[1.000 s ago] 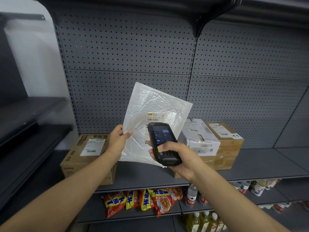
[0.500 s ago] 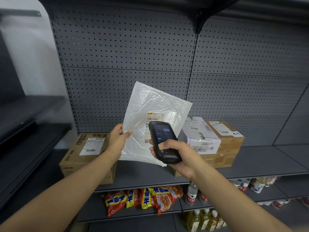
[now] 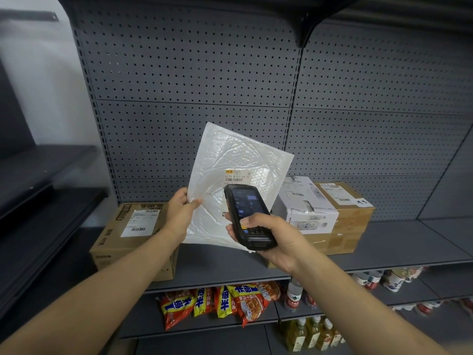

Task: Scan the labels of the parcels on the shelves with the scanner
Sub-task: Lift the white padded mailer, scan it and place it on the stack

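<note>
My left hand (image 3: 180,213) pinches the left edge of a white padded mailer (image 3: 235,160) and holds it upright above the shelf. Its small label (image 3: 237,175) with a yellow logo and a barcode faces me. My right hand (image 3: 271,239) grips a black handheld scanner (image 3: 247,213), its lit screen towards me and its top end just below the label, covering the label's lower part. A brown box (image 3: 133,242) with a white label sits on the shelf to the left. A white box (image 3: 304,203) lies on a larger brown box (image 3: 343,226) to the right.
The grey shelf (image 3: 399,247) runs on to the right, backed by a perforated panel (image 3: 194,73). Below hang snack packets (image 3: 230,303) and stand bottles (image 3: 309,334) and cups (image 3: 389,278). Dark shelving (image 3: 38,201) stands at the left.
The mailer and both hands keep almost the same pose. The scanner's top has edged slightly closer to the label, and the view has shifted a little.
</note>
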Available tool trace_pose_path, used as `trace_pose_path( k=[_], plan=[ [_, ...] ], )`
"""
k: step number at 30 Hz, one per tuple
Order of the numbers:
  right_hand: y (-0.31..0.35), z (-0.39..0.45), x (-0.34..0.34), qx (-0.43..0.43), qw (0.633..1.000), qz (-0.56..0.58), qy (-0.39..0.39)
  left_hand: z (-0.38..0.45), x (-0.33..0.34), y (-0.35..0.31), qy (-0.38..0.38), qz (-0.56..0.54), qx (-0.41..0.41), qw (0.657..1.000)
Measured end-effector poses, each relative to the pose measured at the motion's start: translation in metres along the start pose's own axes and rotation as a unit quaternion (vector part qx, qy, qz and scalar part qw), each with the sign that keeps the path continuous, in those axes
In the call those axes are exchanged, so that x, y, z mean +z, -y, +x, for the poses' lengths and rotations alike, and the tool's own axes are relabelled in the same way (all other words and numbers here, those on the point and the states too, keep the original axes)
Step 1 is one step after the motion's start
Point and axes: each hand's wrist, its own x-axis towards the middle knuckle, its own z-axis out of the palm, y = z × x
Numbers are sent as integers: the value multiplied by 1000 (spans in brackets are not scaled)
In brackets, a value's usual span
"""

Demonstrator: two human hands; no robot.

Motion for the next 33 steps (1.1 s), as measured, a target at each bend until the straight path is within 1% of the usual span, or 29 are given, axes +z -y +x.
trace_pose_path(
  k=[4,7,11,16,21,24,27,33],
  plan=[
    [-1,2,-1,-3,1000,-1,3,2,2,0,6,-6,1,1000],
    [-2,4,-4,-13,1000,-21,-12,4,1,1,10,-19,3,1000],
    [-3,9,-14,-40,995,-67,-65,7,2,0,24,-31,3,999],
    [1,16,-31,-76,982,-98,-140,15,5,0,43,-42,4,998],
    [9,22,-55,-124,965,-98,-209,28,14,-2,62,-77,-6,995],
    [13,23,-74,-140,957,-99,-234,36,25,-3,81,-88,-18,993],
    [19,21,-97,-135,956,-88,-245,42,44,-2,98,-108,-37,989],
    [43,24,-157,-133,949,-71,-276,56,102,4,117,-148,-107,976]
  ],
)
